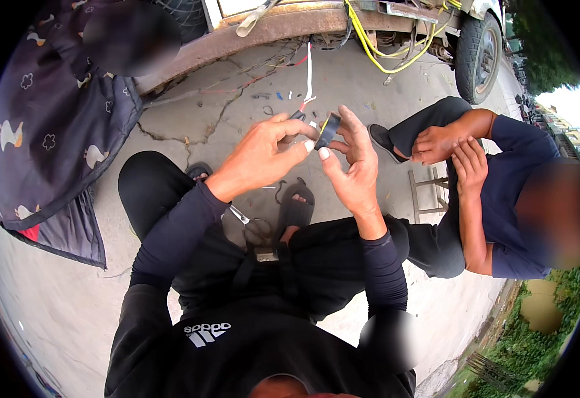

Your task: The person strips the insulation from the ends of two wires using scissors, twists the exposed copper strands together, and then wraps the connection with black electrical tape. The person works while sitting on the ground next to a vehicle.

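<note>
Left hand (258,151): my fingers pinch the lower end of the white cable (310,74).
Right hand (356,169): my thumb and fingers grip the black tape roll (329,132).
Roll position: tilted, between my hands, just beside left fingertips.
Cable run: up toward the rusty vehicle (237,48).
Scissors (239,213): near my sandal (296,211).

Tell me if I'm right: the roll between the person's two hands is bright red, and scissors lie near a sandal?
Not quite: the roll between the left hand and right hand is black, not red, as the head view shows. Scissors do lie near a sandal.
</note>
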Demonstrator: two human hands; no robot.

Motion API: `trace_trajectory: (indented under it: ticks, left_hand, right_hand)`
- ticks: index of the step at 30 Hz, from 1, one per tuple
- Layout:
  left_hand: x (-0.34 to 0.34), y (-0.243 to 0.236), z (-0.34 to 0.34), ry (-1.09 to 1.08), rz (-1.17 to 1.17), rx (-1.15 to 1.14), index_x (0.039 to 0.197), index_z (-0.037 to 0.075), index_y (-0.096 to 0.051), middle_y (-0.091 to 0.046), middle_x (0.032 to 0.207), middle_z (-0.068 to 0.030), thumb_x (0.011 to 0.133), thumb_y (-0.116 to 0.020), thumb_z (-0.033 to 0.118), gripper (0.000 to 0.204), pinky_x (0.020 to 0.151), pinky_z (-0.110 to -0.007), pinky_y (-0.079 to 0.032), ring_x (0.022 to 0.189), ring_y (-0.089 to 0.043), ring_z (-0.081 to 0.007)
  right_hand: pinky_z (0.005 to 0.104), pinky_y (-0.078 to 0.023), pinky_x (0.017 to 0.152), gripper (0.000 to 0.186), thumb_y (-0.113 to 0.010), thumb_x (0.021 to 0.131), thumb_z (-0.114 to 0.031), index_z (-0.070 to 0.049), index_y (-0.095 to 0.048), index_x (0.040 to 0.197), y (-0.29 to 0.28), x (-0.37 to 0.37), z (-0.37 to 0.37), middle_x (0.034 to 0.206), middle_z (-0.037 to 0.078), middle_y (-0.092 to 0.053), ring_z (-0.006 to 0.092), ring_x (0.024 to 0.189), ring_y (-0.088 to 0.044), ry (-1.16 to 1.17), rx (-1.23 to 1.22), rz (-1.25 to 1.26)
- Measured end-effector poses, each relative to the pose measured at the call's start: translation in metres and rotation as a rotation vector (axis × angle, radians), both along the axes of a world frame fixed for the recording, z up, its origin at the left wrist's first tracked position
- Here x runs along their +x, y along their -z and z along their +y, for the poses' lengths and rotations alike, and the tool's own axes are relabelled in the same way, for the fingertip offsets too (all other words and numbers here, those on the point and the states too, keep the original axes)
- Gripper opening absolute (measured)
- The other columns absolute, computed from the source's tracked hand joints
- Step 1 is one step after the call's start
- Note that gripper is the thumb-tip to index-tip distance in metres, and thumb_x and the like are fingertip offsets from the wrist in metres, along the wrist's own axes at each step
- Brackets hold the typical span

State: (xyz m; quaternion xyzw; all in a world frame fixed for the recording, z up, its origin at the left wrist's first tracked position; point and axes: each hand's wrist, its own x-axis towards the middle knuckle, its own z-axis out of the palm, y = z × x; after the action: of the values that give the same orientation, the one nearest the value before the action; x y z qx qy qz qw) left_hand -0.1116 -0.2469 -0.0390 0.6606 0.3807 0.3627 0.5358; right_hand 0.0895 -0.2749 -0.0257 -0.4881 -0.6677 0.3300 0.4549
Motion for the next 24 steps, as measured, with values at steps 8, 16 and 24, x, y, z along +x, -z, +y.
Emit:
trace_trajectory:
  ticks: [8, 16, 24]
  left_hand:
    - [-0.006, 0.008, 0.015, 0.035, -0.238, -0.102, 0.112, -0.001, -0.068, -0.060, 0.103, -0.0040, 0.101, -0.062, 0.021, 0.026, 0.084, -0.030, -0.045, 0.096, -0.054, -0.0102]
    - [0.024, 0.027, 0.036, -0.045, -0.196, -0.039, 0.114, 0.000, -0.067, -0.055, 0.094, -0.0069, 0.097, -0.059, 0.010, 0.022, 0.080, -0.033, -0.045, 0.087, -0.054, -0.0152]
    - [0.055, 0.032, 0.061, -0.188, -0.166, -0.058, 0.111, 0.000, -0.071, -0.053, 0.089, -0.0039, 0.093, -0.064, 0.006, 0.020, 0.069, -0.029, -0.042, 0.077, -0.050, -0.0110]
  right_hand:
    - [0.0396, -0.055, 0.100, 0.071, -0.072, 0.088, -0.006, 0.002, -0.038, 0.150, -0.005, -0.017, 0.029, 0.140, 0.019, -0.056, 0.0306, 0.128, -0.057, -0.153, -0.024, 0.066]
    - [0.0357, -0.056, 0.092, 0.075, -0.076, 0.093, -0.020, 0.008, -0.034, 0.149, 0.003, 0.006, 0.062, 0.136, 0.024, -0.056, 0.0267, 0.119, -0.062, -0.159, -0.469, 0.449]
    - [0.0297, -0.057, 0.077, 0.074, -0.080, 0.087, -0.019, 0.008, -0.042, 0.145, 0.024, 0.034, 0.072, 0.120, 0.022, -0.066, 0.0207, 0.105, -0.069, 0.007, -0.339, 0.041]
